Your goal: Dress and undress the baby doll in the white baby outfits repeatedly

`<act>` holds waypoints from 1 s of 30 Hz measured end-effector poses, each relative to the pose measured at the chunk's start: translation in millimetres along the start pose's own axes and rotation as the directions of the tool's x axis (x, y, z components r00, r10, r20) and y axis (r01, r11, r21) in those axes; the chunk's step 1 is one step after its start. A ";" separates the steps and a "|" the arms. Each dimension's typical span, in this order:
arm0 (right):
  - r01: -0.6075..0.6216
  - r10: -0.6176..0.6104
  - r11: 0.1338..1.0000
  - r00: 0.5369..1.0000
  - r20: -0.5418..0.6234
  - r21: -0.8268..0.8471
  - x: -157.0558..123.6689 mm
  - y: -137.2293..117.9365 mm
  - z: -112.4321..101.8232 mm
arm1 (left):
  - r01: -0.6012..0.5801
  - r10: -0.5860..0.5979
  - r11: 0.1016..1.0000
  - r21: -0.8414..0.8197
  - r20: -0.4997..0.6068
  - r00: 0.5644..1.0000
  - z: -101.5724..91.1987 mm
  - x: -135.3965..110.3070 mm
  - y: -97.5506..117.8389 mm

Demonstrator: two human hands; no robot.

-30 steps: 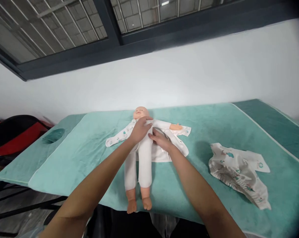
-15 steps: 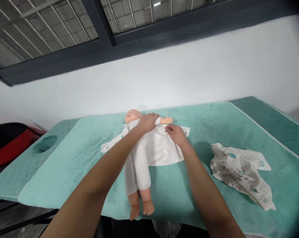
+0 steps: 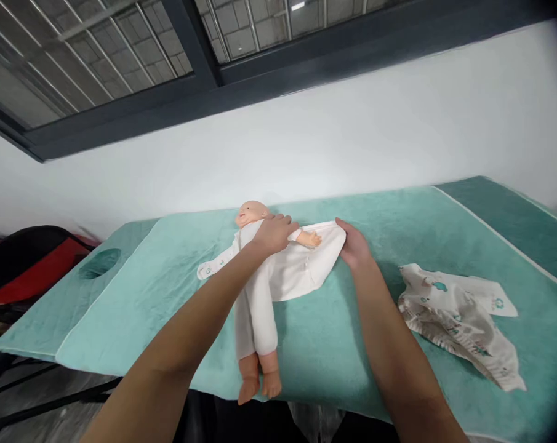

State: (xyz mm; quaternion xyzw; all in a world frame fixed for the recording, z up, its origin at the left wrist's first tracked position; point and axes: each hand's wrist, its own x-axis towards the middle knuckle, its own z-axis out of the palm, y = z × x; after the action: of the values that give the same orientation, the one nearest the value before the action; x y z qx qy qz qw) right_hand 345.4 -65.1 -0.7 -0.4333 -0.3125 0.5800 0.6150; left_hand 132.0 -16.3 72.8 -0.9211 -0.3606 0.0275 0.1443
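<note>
A baby doll [image 3: 252, 215] in a white bodysuit lies on a teal towel [image 3: 176, 277], rolled toward its left side with its bare feet [image 3: 258, 384] near the front edge. My left hand [image 3: 274, 234] is closed over the doll's shoulder. A white open garment [image 3: 306, 267] with a small print is spread under the doll. My right hand [image 3: 353, 245] grips this garment's right edge and lifts it toward the doll's outstretched arm [image 3: 308, 237].
A crumpled printed cloth [image 3: 453, 317] lies on the towel at the right. The table has a face hole [image 3: 100, 263] at the left end. A red and black object [image 3: 24, 258] sits past the left end. A white wall runs behind.
The doll has been rolled further onto its side. My right hand moved right and up, gathering the garment's right edge off the towel. My left hand stays on the shoulder.
</note>
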 end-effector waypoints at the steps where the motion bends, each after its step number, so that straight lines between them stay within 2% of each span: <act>1: -0.048 0.038 0.987 0.997 0.062 0.156 -1.1 -1.6 2.5 | -0.002 0.001 1.000 0.018 0.015 1.000 1.2 -0.6 2.3; 3: -0.127 0.066 0.933 0.980 0.187 0.337 -4.5 -2.6 9.0 | 0.028 -0.029 0.999 0.046 0.024 0.999 6.3 1.3 10.3; 5: -0.118 0.019 0.906 0.971 0.240 0.407 -8.7 -1.9 14.9 | 0.094 -0.094 0.995 0.045 -0.003 0.996 14.4 6.8 21.6; 8: -0.027 -0.093 0.912 0.958 0.272 0.410 -14.6 -2.0 17.8 | 0.162 -0.166 0.984 -0.076 -0.052 0.985 26.7 18.1 38.6; 10: 0.013 -0.143 0.936 0.928 0.344 0.352 -17.7 -4.6 15.9 | 0.145 -0.163 0.955 -0.259 -0.046 0.986 31.2 24.3 44.8; 12: 0.048 -0.163 0.962 0.891 0.423 0.270 -20.4 -8.5 13.3 | 0.127 -0.151 0.861 -0.493 -0.007 0.989 31.1 27.3 44.4; 14: 0.083 -0.165 0.979 0.860 0.482 0.187 -23.6 -11.8 12.7 | 0.129 -0.173 0.698 -0.705 0.009 0.985 27.3 26.1 37.4; 16: 0.096 -0.150 0.987 0.818 0.555 0.126 -28.1 -13.1 15.4 | 0.104 -0.242 0.542 -0.834 -0.036 0.970 22.0 20.5 25.7; 18: 0.059 -0.102 0.994 0.727 0.679 0.087 -33.5 -12.7 20.8 | 0.033 -0.302 0.480 -0.877 -0.130 0.945 17.3 11.4 11.2; 21: -0.026 -0.006 0.999 0.507 0.862 0.023 -40.6 -11.3 28.8 | -0.024 -0.357 0.509 -0.861 -0.236 0.904 12.5 -5.1 -12.3; 22: -0.034 0.016 0.999 0.457 0.889 0.000 -41.9 -11.0 30.3 | -0.016 -0.390 0.524 -0.851 -0.257 0.884 11.5 -10.6 -19.9; 23: -0.024 0.032 0.999 0.437 0.899 -0.024 -42.5 -10.6 31.1 | 0.007 -0.431 0.539 -0.842 -0.269 0.861 10.7 -15.9 -27.4; 24: 0.000 0.046 0.999 0.447 0.893 -0.051 -42.4 -10.2 31.4 | 0.045 -0.479 0.553 -0.832 -0.273 0.834 10.2 -21.1 -34.3; 25: 0.035 0.055 0.996 0.481 0.875 -0.082 -41.9 -9.4 31.4 | 0.095 -0.531 0.561 -0.822 -0.269 0.804 10.2 -26.3 -40.6; 28: 0.144 0.069 0.968 0.629 0.774 -0.204 -39.1 -3.1 33.6 | 0.239 -0.665 0.541 -0.806 -0.236 0.709 14.9 -42.9 -53.4; 30: 0.177 0.096 0.937 0.698 0.709 -0.301 -37.6 5.9 38.7 | 0.280 -0.714 0.509 -0.814 -0.218 0.665 22.5 -55.5 -54.6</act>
State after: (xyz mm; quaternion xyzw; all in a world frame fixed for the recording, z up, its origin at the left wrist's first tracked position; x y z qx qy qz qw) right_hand 303.4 -95.8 15.1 -0.2683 -0.6328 0.6239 0.3718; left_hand 51.8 -9.9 64.0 -0.7140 -0.5457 -0.4173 -0.1352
